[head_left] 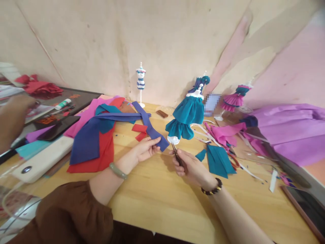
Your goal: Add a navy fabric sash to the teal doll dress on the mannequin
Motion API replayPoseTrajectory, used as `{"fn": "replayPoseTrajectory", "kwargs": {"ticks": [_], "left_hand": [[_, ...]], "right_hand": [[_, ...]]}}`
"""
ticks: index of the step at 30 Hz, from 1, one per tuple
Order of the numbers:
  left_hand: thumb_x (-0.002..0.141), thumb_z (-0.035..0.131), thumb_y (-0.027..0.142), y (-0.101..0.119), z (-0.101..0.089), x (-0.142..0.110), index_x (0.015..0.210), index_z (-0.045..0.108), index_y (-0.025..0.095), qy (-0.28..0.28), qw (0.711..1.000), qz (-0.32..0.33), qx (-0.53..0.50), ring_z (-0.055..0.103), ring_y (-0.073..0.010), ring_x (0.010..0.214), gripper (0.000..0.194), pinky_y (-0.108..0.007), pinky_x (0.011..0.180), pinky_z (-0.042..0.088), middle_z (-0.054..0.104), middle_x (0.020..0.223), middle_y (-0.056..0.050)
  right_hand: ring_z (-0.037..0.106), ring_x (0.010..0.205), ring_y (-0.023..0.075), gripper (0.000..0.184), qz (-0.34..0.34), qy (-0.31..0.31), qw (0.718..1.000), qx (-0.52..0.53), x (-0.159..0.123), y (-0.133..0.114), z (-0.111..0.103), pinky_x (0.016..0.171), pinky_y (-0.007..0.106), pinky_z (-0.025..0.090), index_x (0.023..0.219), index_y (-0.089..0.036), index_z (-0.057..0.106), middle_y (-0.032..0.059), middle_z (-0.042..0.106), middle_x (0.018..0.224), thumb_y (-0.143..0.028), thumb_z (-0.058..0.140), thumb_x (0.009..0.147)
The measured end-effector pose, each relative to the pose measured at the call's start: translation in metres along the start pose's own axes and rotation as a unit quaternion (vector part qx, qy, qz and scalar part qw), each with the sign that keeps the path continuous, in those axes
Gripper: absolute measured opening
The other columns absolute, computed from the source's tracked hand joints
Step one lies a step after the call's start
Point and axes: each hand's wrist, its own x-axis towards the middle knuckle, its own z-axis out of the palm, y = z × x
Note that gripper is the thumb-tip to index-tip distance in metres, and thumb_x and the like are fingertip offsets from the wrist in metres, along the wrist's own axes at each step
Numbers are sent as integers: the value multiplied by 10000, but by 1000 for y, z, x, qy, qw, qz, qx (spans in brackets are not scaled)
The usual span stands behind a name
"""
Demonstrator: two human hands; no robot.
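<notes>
Between the thumb and fingers of my left hand (pixel 147 149) is the end of a blue fabric strip (pixel 149 130), which runs back toward the pile. My right hand (pixel 189 166) is wrapped round a pair of small scissors (pixel 177 156), their tips pointing away from me and apart from the strip. Just beyond the tips, a miniature dress form wears a teal ruffled dress (pixel 189 110). Red fabric scraps (pixel 139 128) lie beside the strip. Right of my right hand are teal fabric pieces (pixel 219 161).
Blue, red and pink fabric (pixel 86 142) is heaped at left, near a white power bank (pixel 43 159) and a black phone (pixel 59 127). Another person's arm (pixel 12 118) reaches in there. A striped dress form (pixel 141 81) stands behind. Purple fabric (pixel 289 128) and a phone (pixel 306 206) lie right.
</notes>
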Motion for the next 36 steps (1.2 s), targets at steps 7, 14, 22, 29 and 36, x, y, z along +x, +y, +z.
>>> {"fn": "replayPoseTrajectory", "kwargs": {"ticks": [7,14,22,29,36], "left_hand": [[827,626,48,-5,7,-7,753,667,108,-4,1000,-12,-6,634,-82,531,103,-176,534,543,700,729,-36],[843,615,65,-1,10,-9,754,660,114,9,1000,-21,-22,630,-82,515,111,-180,520,543,695,717,-32],[849,602,53,-3,6,-8,749,638,115,14,999,-23,-21,596,-64,474,123,-172,502,534,670,664,-13],[832,635,69,-3,5,-7,738,633,121,22,999,-23,-23,599,-66,469,107,-160,488,526,650,624,-2],[878,570,74,-1,10,-11,728,639,116,21,999,-29,-19,599,-68,451,170,-155,464,515,679,637,-20]], "right_hand": [[241,373,26,385,48,-24,998,21,-14,-6,4,363,166,177,964,-176,579,-81,424,540,-541,577,840],[300,299,54,343,30,-14,999,-25,-18,-4,9,311,183,271,924,-187,572,-79,460,461,-519,497,883],[313,290,64,332,47,-3,999,-8,-20,-6,10,295,186,300,971,-185,571,-77,474,451,-497,495,887],[303,290,58,365,50,-18,999,-2,-20,-6,9,297,183,286,999,-177,580,-81,468,456,-513,491,888],[300,292,60,357,55,-13,998,-3,-20,-6,8,298,183,279,1005,-177,578,-81,461,456,-501,474,899]]}}
